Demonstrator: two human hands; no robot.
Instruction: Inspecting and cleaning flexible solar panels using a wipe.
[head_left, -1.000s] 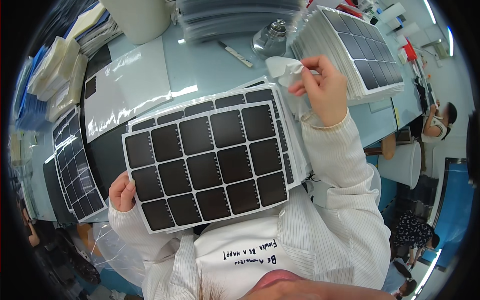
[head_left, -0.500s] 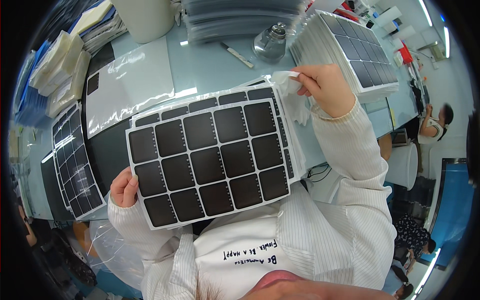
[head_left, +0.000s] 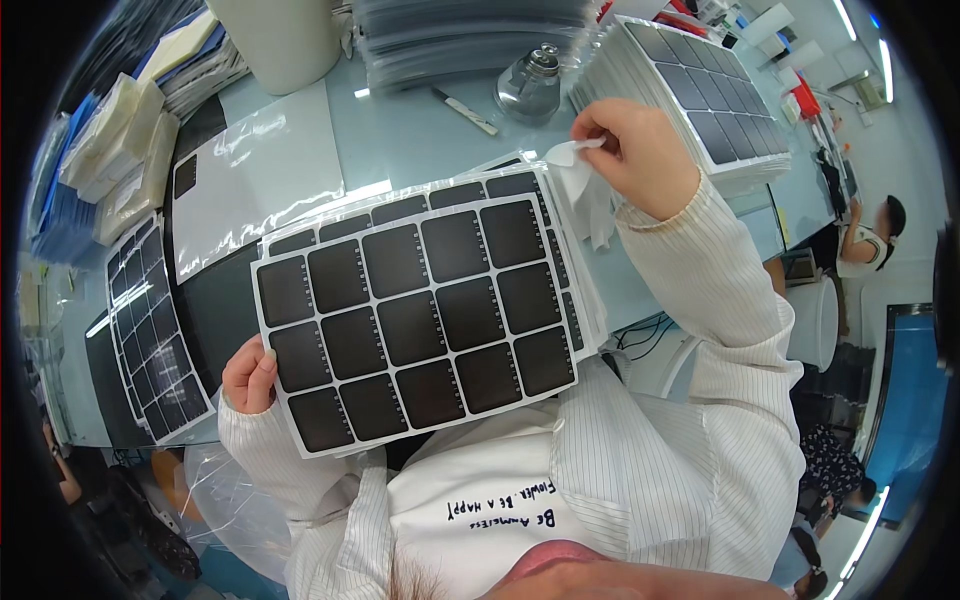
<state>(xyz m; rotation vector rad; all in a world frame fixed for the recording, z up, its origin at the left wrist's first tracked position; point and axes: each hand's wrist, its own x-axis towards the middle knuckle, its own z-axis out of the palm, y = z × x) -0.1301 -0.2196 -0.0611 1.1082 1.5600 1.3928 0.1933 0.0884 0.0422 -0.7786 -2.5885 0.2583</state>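
Observation:
My left hand (head_left: 249, 376) grips the left edge of a white-bordered sheet (head_left: 410, 318) printed with rows of black squares, its thumb on top. That sheet is tilted toward me over a pile of similar sheets (head_left: 586, 300), whose edges show behind it. My right hand (head_left: 640, 155), fingers closed, pinches a crumpled white wipe (head_left: 578, 180) just off the pile's far right corner. The lower part of the wipe hangs down beside the pile. What lies under the left fingers is hidden.
A glass bottle with a metal top (head_left: 530, 85) and a slim knife or pen (head_left: 465, 111) lie beyond. A tall stack of sheets (head_left: 700, 95) stands far right. At left are a glossy white sheet (head_left: 260, 170), more black-square sheets (head_left: 155, 325) and wrapped packs (head_left: 120, 145).
My right hand has lifted slightly and turned, still holding the wipe. My left hand and the tilted sheet have hardly moved.

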